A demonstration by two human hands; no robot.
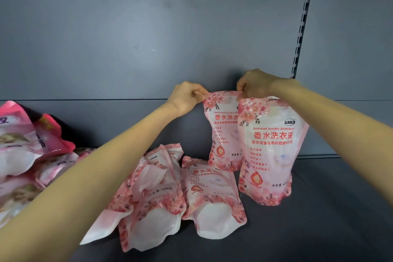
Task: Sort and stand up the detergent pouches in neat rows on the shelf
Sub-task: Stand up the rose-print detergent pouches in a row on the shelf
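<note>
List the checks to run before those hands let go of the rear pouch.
1. Left hand pinches the rear pouch at its top corner: ok.
2. Right hand pinches its other top corner: ok.
3. Rear pouch's base resting on the shelf: cannot tell.
4. Front pouch upright: ok.
5. Every pouch standing: not ok; flat pouches lie beside the row.
6. Bare shelf right of the row: ok.
</note>
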